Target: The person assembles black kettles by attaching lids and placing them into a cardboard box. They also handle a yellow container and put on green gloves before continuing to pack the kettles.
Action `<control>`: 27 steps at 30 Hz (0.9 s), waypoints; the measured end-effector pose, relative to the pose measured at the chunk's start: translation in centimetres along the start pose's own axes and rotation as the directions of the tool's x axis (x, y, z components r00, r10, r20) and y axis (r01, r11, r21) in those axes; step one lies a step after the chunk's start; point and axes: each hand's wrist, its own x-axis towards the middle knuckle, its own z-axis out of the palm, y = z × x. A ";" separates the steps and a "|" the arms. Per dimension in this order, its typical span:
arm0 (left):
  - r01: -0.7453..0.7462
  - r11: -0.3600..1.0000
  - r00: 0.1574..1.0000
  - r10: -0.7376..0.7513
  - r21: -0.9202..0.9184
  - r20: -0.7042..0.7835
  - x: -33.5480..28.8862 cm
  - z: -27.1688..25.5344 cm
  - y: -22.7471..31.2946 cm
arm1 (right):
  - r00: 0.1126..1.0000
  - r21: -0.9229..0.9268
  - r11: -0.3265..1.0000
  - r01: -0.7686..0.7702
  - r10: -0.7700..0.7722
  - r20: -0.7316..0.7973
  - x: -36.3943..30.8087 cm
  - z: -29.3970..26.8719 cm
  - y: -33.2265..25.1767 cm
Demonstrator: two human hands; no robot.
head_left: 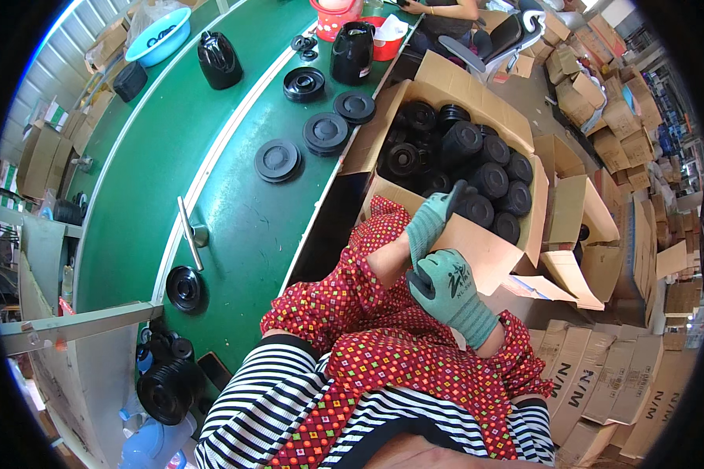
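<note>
Beside green desk [227, 168], frame left, seemingly tugging glove [419, 238] on loosely open left hand [434, 219], pinching with right hand [450, 288]; next likely needing release.

Clearance, table side: open lane on the green table [246, 227] between the upright metal bar [186, 233] and the black discs [277, 160]. Beyond the discs, passage is obstructed by the ring [303, 84] and the tall jug [353, 53]. A black cap [184, 288] sits just nearer than the bar.

Clearance, box side: the open carton [533, 207] is accessible from above; black round parts [490, 180] crowd its interior. Walls and raised flaps hinder sideways entry. Left hand [432, 220] and right hand [450, 288] occupy the near approach. Farther right, another carton [567, 209] blocks passage.
</note>
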 end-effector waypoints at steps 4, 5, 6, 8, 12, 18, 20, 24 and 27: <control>0.078 0.933 0.997 -0.063 -0.352 0.054 0.0 1.9 0.3 | 1.000 0.021 1.000 0.009 -0.009 -0.015 -0.3 -0.6 -0.4; 0.107 0.946 0.994 -0.110 -0.306 0.008 -0.5 3.3 4.9 | 0.999 0.024 0.999 0.027 -0.026 -0.024 -0.8 -0.5 -0.4; 0.130 0.958 0.987 -0.149 -0.256 -0.059 -0.9 3.9 7.6 | 0.998 0.032 0.998 0.061 -0.060 -0.028 -1.0 -0.4 -0.5; 0.136 0.910 0.978 -0.186 -0.391 -0.095 -0.2 3.7 6.7 | 0.998 0.049 0.997 0.057 -0.057 -0.019 -1.1 -0.3 -0.3; 0.049 0.834 0.988 -0.119 -0.549 -0.094 2.0 2.4 4.7 | 0.999 0.058 0.998 0.028 -0.027 -0.023 -0.8 -0.6 0.1; -0.082 0.845 0.912 0.277 0.528 -0.302 2.2 -0.8 4.9 | 0.993 0.101 0.994 0.033 -0.022 -0.116 0.3 -2.5 1.0; -0.188 0.570 0.968 0.247 0.800 0.052 1.3 -1.8 4.2 | 0.953 -0.142 0.985 -0.099 0.052 -0.299 2.3 -2.8 0.9; 0.663 -0.563 0.745 0.427 0.493 -0.513 -2.6 8.7 8.3 | 0.987 -0.045 0.999 -0.015 0.007 -0.160 4.2 0.7 4.2; 0.729 -0.505 0.673 0.410 0.462 -0.615 -2.4 8.3 10.2 | 0.980 0.065 0.998 0.007 0.006 -0.201 5.1 1.8 4.1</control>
